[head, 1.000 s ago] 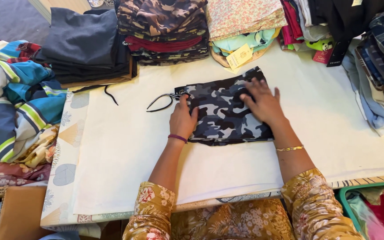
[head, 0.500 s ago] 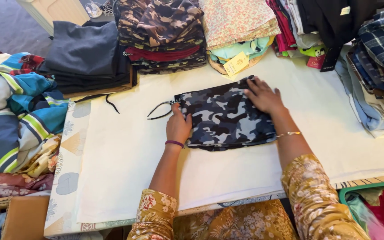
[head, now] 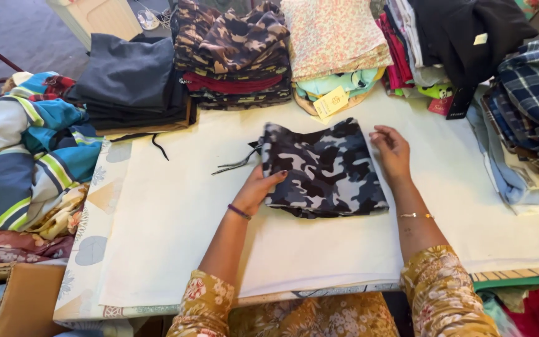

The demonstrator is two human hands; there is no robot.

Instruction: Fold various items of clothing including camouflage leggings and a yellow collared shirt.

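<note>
A folded grey-and-black camouflage garment [head: 322,168] lies on the white table cover [head: 176,224], with dark drawstrings [head: 238,163] trailing out to its left. My left hand [head: 258,187] rests against the garment's left edge, thumb on top of the cloth. Beside the garment's right edge lies my right hand [head: 393,153], fingers loosely apart, touching the fold or just off it. Neither hand lifts the garment.
Along the table's far edge stand stacks of folded clothes: dark grey [head: 129,81], brown camouflage [head: 235,50], floral pink [head: 332,37], black [head: 469,31]. Plaid and blue garments [head: 531,118] pile at the right. A striped blue cloth [head: 26,156] lies at the left.
Both hands slid off the top of the garment to its left and right edges. The view shifted, so the garment sits lower in the frame.
</note>
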